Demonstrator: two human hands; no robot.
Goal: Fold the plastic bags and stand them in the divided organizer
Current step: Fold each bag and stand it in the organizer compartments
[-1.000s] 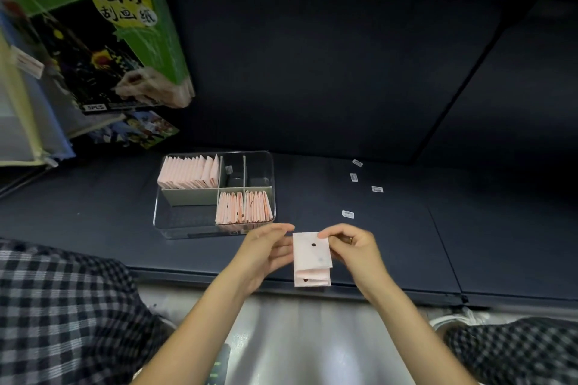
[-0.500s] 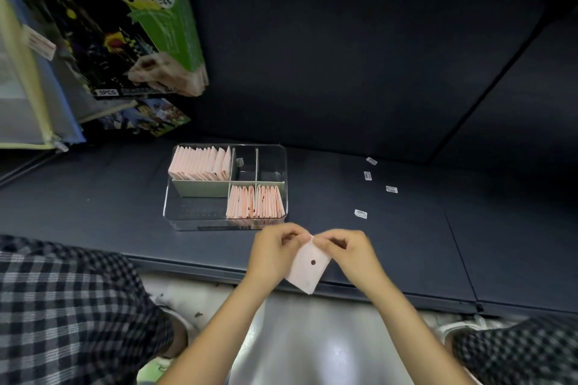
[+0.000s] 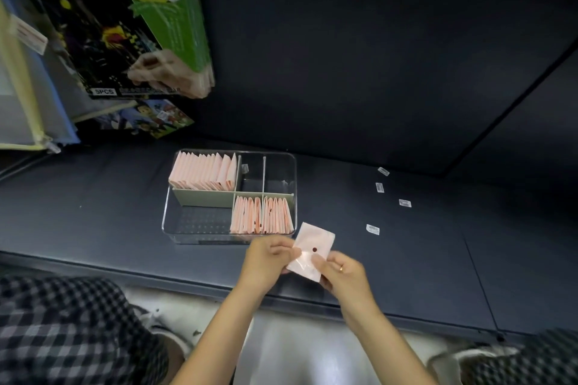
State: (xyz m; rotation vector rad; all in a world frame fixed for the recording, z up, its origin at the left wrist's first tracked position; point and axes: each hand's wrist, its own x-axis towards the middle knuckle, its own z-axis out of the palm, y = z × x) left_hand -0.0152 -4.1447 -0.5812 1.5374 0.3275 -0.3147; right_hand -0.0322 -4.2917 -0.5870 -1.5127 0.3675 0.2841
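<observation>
1. Head view looked down on a folded pink plastic bag (image 3: 312, 251) held in the air between both hands, just in front of the clear divided organizer (image 3: 175, 230) that sat on a dark shelf (image 3: 422, 259).

2. The left hand (image 3: 266, 261) pinched the bag's left edge with its fingers curled round it, and the right hand (image 3: 341, 272), a ring on one finger, pinched the lower right corner. Holding opposite edges probably kept the thin film taut and flat so the fold would not spring open.

3. The bag was tilted, its upper corner toward the organizer's near right corner, close to it but apart; I judged this an alignment for slipping it in edge-first.

4. A small dark hole showed near the bag's middle, matching dots on the bags already filed, so the fold looked finished or nearly so.

5. Folded bags (image 3: 203, 172) stood on edge in the far left compartment, packed tight, which let them prop each other upright. More bags (image 3: 261, 216) stood in the two near right compartments, closest to the hands.

6. The two far right compartments held no bags, and the near left compartment also held none, so room remained.

7. Small white labels (image 3: 372, 229) lay scattered on the shelf to the right, well apart from the organizer.

8. A green printed package (image 3: 150, 9) hung at upper left, out of the way.
</observation>
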